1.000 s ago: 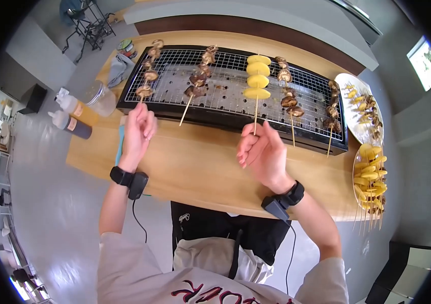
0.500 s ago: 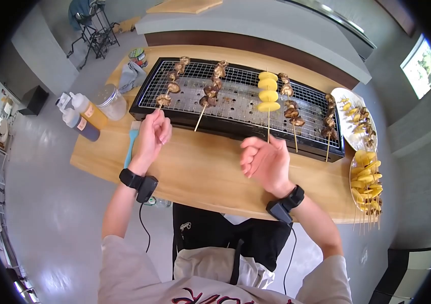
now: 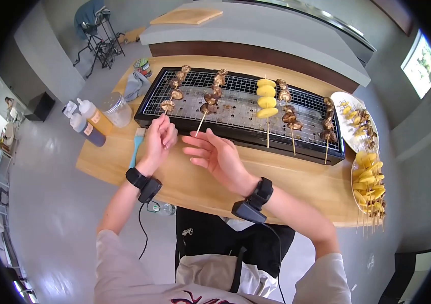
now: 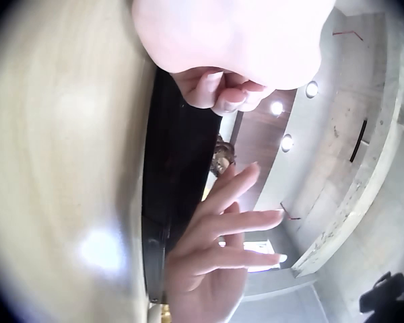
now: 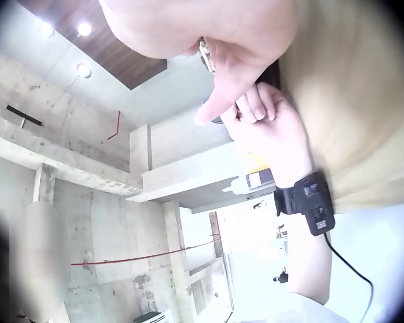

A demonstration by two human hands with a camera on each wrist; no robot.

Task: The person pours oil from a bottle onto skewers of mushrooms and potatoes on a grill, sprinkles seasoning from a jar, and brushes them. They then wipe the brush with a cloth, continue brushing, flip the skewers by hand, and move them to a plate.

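Note:
Over the front left corner of the black grill (image 3: 301,152), my left hand (image 3: 159,141) pinches the stick of the leftmost mushroom skewer (image 3: 176,95). My right hand (image 3: 221,161) is beside the stick end of the second mushroom skewer (image 3: 210,99), its fingers spread; whether they touch the stick cannot be told. To the right lie a yellow-slice skewer (image 3: 266,102) and two more mushroom skewers (image 3: 290,117), (image 3: 328,124). In the left wrist view, my left hand (image 4: 229,40) has curled fingers, and the right hand (image 4: 212,262) is extended. The right wrist view shows the left fingers (image 5: 257,104) curled.
Left of the grill stand two sauce bottles (image 3: 96,117), (image 3: 88,129), a jar (image 3: 118,110), a grey cloth (image 3: 135,86) and a can (image 3: 142,67). A blue brush (image 3: 137,147) lies by my left hand. Plates of skewers (image 3: 344,133), (image 3: 353,175) are at the right.
My right hand has moved left, from the yellow-slice skewer's stick to beside the second mushroom skewer's stick. My left hand stays at the leftmost skewer's stick. The head view has shifted.

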